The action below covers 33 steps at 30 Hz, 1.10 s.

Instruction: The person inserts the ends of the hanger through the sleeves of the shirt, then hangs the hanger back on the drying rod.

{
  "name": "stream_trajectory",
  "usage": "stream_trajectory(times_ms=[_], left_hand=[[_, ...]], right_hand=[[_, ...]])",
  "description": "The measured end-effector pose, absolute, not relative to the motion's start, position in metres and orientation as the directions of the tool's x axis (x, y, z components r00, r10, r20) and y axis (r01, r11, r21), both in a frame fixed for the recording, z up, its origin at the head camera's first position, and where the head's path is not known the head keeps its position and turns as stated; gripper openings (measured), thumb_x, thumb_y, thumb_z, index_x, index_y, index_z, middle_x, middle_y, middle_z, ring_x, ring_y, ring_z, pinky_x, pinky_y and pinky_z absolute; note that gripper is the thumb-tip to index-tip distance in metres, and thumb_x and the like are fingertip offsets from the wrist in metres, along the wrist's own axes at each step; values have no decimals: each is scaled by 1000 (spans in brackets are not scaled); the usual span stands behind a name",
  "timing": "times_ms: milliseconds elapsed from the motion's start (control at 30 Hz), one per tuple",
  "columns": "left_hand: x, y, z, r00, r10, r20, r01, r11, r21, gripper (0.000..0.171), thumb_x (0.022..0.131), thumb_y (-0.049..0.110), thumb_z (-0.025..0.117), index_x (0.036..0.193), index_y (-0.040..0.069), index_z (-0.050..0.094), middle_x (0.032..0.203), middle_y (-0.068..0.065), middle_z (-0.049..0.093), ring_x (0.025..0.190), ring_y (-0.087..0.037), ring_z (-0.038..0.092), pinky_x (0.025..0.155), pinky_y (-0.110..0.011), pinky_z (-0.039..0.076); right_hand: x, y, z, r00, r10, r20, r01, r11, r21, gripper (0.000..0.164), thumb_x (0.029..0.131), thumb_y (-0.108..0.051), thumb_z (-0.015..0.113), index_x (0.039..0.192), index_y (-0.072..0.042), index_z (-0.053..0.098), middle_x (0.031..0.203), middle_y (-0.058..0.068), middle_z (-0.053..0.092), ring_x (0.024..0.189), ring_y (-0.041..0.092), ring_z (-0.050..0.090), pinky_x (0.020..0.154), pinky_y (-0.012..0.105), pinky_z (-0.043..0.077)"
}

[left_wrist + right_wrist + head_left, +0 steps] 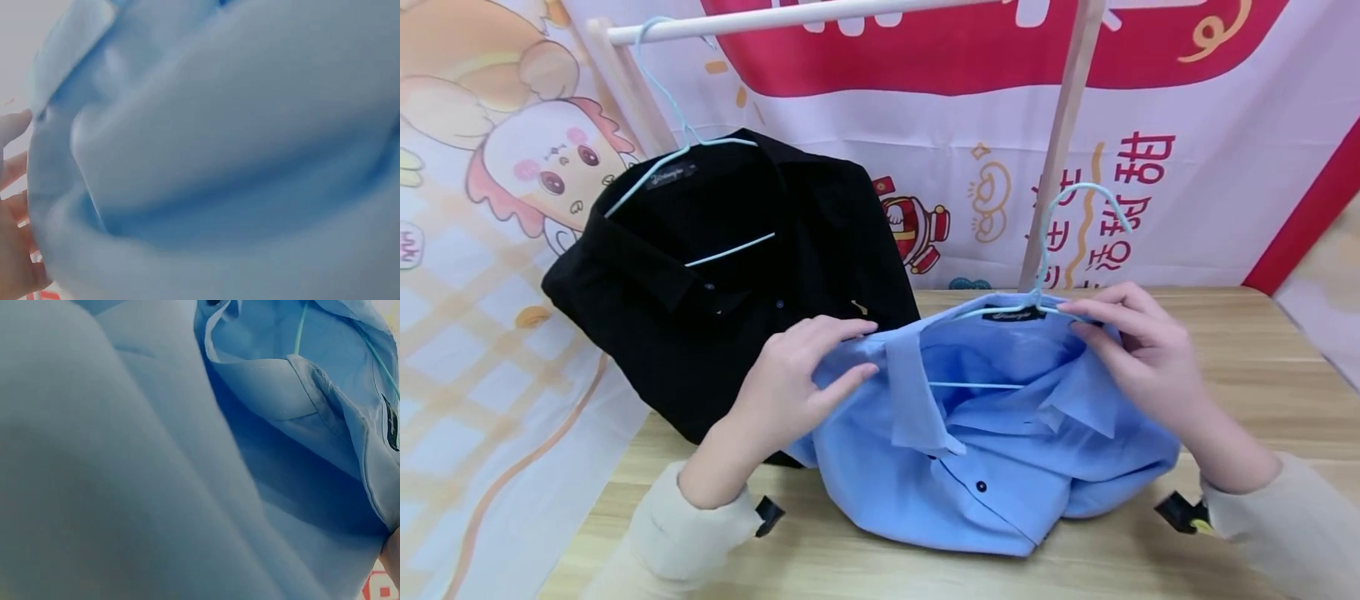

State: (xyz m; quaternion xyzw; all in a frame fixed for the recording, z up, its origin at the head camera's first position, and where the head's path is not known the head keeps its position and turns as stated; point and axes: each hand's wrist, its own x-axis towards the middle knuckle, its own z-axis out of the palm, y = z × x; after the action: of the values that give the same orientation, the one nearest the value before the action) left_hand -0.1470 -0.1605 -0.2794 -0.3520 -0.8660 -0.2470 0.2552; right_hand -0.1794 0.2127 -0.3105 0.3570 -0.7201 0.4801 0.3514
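A light blue shirt [1000, 492] with a dark button sits bunched on the wooden table, a pale blue hanger [1051, 242] inside its collar and the hook standing up. My left hand [790, 375] holds the shirt's shoulder, thumb in front and fingers along the top. On the other side my right hand [1146, 346] pinches the collar edge near the dark label [1015, 314] between thumb and index finger. Blue cloth [237, 125] fills most of the left wrist view and covers the fingertips. In the right wrist view the collar [269, 387] gapes around the hanger bar.
A black shirt [827, 225] on another pale blue hanger [662, 83] hangs from the wooden rack's rail [820, 15] at the left. The rack's post [1063, 125] rises behind the blue shirt. A printed cloth backdrop [940, 142] stands behind the table [1270, 367].
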Motion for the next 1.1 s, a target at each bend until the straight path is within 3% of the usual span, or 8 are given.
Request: stream_trajectory(times_ms=[133, 267, 400, 500, 600, 733, 967, 1100], left_hand=[[-142, -150, -277, -637, 501, 587, 735, 624, 265, 31, 96, 19, 75, 125, 10, 71, 113, -3, 74, 101, -17, 72, 86, -35, 59], [-141, -148, -280, -664, 448, 600, 706, 639, 305, 22, 95, 12, 74, 116, 6, 75, 110, -7, 76, 98, -21, 74, 82, -34, 60], [-143, -151, -282, -658, 403, 636, 698, 643, 314, 21, 93, 8, 76, 113, 3, 76, 108, -9, 76, 97, -24, 75, 81, -37, 60], [-144, -152, -280, -649, 378, 661, 698, 641, 320, 21, 91, 7, 78, 112, 2, 76, 108, -11, 76, 96, -25, 75, 81, -38, 60], [-147, -155, -278, -641, 360, 678, 702, 632, 328, 21, 90, 5, 79, 111, 1, 77, 108, -11, 76, 97, -25, 74, 82, -39, 60], [-150, -163, -276, -609, 348, 713, 720, 618, 315, 20, 89, 3, 79, 108, 0, 77, 106, -12, 76, 95, -25, 75, 80, -39, 60], [-154, -180, -266, -580, 253, 774, 724, 596, 348, 17, 84, -3, 80, 101, -5, 77, 99, -15, 77, 86, -27, 75, 81, -15, 54], [-154, -188, -262, -602, 208, 771, 708, 585, 395, 17, 85, -5, 79, 102, -6, 77, 99, -16, 76, 85, -28, 74, 81, -11, 51]], right_hand=[[-180, 201, -307, -479, -203, 854, -866, 265, -423, 49, 100, -40, 66, 99, 8, 76, 95, 9, 63, 80, 10, 48, 65, 16, 35], [-183, 194, -308, -490, -218, 844, -865, 244, -438, 51, 101, -43, 65, 101, 7, 77, 95, 12, 63, 82, 10, 50, 65, 17, 35], [-184, 193, -305, -528, -248, 812, -845, 248, -474, 19, 95, -3, 72, 112, 7, 75, 102, 5, 68, 86, 10, 54, 67, 16, 39], [-183, 194, -301, -563, -265, 783, -824, 260, -504, 43, 81, 21, 73, 121, 5, 72, 109, 0, 70, 88, 9, 57, 69, 15, 43], [-182, 195, -299, -576, -278, 769, -816, 261, -517, 46, 83, 19, 72, 126, 4, 70, 113, -1, 70, 88, 9, 59, 72, 13, 46], [-180, 198, -293, -601, -304, 740, -799, 270, -538, 48, 85, 21, 68, 130, 6, 66, 122, -4, 70, 100, 7, 64, 85, 13, 49], [-180, 206, -285, -652, -324, 686, -758, 297, -580, 47, 83, 23, 67, 127, 5, 68, 119, -10, 70, 99, 6, 67, 85, 14, 51], [-184, 211, -283, -643, -352, 680, -766, 307, -565, 47, 81, 23, 70, 123, 4, 70, 118, -9, 70, 101, 6, 67, 87, 14, 51]])
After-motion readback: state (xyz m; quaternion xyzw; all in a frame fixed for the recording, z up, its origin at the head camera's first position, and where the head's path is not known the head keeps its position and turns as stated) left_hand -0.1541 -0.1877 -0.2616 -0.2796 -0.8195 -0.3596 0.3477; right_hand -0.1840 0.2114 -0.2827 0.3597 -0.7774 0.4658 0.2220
